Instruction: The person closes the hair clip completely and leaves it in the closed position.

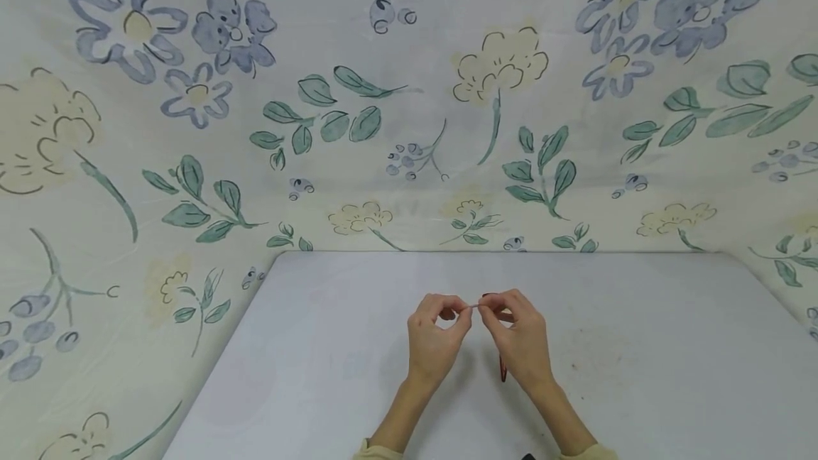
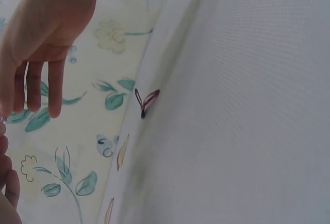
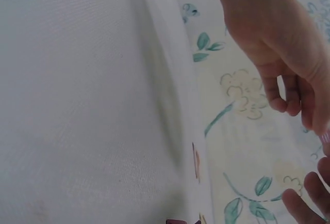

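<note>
In the head view, my left hand [image 1: 434, 343] and right hand [image 1: 520, 339] meet above the white table, thumb and fingertips of each pinching a tiny thin strip [image 1: 474, 306] between them. In the right wrist view the strip [image 3: 326, 137] looks pinkish with pale stripes; its kind is too small to tell. Below my right hand, a slim dark red loop [image 1: 503, 369] shows on the table, partly hidden. The left wrist view shows a dark red V-shaped piece [image 2: 146, 102], like an opened hair clip, and slim orange-yellow loops [image 2: 122, 153] beside it.
A white table [image 1: 307, 346] spreads beneath both hands. Flower-printed cloth [image 1: 422, 112] rises behind it and at its sides. Small brown specks [image 1: 581, 368] lie right of my right hand. A dark object [image 1: 528, 456] pokes in at the bottom edge, mostly cut off.
</note>
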`<state>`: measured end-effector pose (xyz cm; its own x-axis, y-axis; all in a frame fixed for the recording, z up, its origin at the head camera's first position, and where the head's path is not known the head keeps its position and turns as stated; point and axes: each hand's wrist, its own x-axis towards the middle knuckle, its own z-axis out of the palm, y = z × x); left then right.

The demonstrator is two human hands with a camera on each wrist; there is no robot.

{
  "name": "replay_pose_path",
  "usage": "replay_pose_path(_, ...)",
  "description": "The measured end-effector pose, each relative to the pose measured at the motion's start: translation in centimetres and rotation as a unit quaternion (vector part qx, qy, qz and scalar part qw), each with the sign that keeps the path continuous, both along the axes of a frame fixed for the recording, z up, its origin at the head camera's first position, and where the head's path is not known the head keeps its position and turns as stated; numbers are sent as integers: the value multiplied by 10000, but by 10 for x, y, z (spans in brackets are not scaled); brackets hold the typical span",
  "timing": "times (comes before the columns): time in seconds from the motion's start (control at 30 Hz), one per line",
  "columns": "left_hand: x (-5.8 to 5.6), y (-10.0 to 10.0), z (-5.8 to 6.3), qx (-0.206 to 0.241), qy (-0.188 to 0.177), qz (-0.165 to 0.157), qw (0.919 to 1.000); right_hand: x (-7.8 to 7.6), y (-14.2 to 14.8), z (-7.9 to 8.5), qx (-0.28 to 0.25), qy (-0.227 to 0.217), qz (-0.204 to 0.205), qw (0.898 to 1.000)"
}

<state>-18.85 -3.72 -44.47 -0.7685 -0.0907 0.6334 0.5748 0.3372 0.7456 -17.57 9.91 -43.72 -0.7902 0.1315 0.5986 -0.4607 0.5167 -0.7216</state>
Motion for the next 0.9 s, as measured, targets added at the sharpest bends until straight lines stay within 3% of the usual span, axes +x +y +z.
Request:
replay_pose_path(0.27,-2,-1,-2,125,-56,-216,9997,-2,1,-1,-48,-9,134,9999)
replay_pose_path(0.53,-2,-2,-4,282,-446,-543,9971,-1,1,-2,-130,-205,203,9995)
replay_pose_path(0.9,1,-3,-1,506,-641,-643,9946,-1,2,-3,-97,-239,261,9993)
